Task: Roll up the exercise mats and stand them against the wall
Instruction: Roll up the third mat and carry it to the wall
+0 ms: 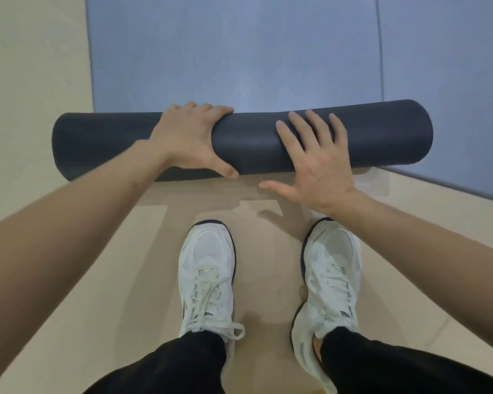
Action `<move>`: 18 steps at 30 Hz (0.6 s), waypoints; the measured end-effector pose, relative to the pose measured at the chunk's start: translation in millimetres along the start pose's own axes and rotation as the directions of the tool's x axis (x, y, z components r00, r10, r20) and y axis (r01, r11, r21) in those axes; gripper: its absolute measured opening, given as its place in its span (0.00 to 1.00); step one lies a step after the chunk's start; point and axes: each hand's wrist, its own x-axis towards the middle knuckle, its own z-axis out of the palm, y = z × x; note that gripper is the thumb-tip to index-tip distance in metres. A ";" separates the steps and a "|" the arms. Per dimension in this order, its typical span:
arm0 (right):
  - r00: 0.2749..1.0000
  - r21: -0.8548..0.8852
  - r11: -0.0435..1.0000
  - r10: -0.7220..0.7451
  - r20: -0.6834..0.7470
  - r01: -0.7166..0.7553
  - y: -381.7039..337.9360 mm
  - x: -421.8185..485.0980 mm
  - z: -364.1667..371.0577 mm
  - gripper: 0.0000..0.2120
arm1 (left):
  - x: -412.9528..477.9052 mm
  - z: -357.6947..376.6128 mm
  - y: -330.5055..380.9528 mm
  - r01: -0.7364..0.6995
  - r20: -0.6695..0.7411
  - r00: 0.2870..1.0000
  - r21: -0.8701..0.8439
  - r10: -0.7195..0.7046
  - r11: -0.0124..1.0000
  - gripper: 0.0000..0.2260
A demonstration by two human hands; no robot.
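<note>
Head view, and you're bent right over the rolled mat (pixel 254 140). It's a thick, dark charcoal cylinder with a matte, faintly grained skin, lying crosswise on the beige floor (pixel 26 81) just ahead of your toes. The roll looks tight and even along its length, with rounded ends. Its left end pokes out past the left edge of the flat blue-grey mat (pixel 239 52) stretching away behind it. Whether roll and sheet are one piece, you can't tell from here, because the join is hidden behind the roll.

Your left hand (pixel 188 137) grips the roll left of centre, its fingers (pixel 208 108) curled over the top and the thumb hooked on the near side. Your right hand (pixel 316 160) is flat on the roll right of centre. Its fingers (pixel 313 123) are straight and spread on the curve, grasping nothing, and the thumb juts out over the floor.

A seam runs down the right side of the blue surface, with a second flat mat (pixel 444 81) just beside it. Your white shoes, left shoe (pixel 208 274) and right shoe (pixel 330 268), stand on the floor near the roll, with black trousers (pixel 182 365) above them.
</note>
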 end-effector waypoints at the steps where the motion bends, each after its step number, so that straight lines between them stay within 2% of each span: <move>1: 1.000 -0.032 0.999 -0.004 0.021 0.005 2.0 -0.1 0.4 0.48 | 5.0 -7.2 -1.3 0.003 0.046 0.999 -0.042 -0.001 0.999 0.56; 4: 0.999 -0.050 0.998 -0.039 0.012 0.040 12.9 19.2 -1.7 0.46 | 16.5 -27.1 -5.0 0.026 0.147 0.989 -0.140 -0.005 0.990 0.53; 6: 0.998 -0.033 0.998 -0.052 0.020 0.052 20.9 35.9 -5.0 0.45 | 19.4 -35.5 -5.7 0.016 0.104 0.995 -0.094 -0.007 0.995 0.54; 8: 0.998 -0.025 0.998 -0.053 0.037 0.054 26.9 50.2 -8.9 0.45 | 16.4 -37.6 -6.5 -0.031 -0.075 0.997 -0.007 0.030 1.000 0.52; 9: 0.998 -0.022 0.998 -0.051 0.048 0.052 29.7 57.1 -11.0 0.45 | 12.3 -33.9 -7.1 -0.073 -0.189 0.979 0.028 0.077 0.997 0.47; 11: 0.995 0.000 0.999 -0.039 0.093 0.040 36.0 73.1 -16.3 0.45 | 0.2 -19.0 -4.5 -0.140 -0.441 0.882 0.088 0.165 0.986 0.35; 13: 0.985 0.023 0.999 -0.026 0.173 0.023 43.1 92.6 -22.8 0.44 | -9.1 -1.3 2.6 -0.128 -0.615 0.765 0.148 0.193 0.981 0.28; 15: 0.970 0.052 0.999 -0.025 0.240 0.013 51.5 111.9 -27.1 0.43 | -14.1 13.3 7.4 -0.062 -0.660 0.733 0.177 0.165 0.982 0.29; 18: 0.944 0.123 0.992 -0.031 0.329 -0.010 62.2 132.4 -30.9 0.42 | -12.5 20.0 7.8 0.037 -0.558 0.825 0.209 0.088 0.977 0.42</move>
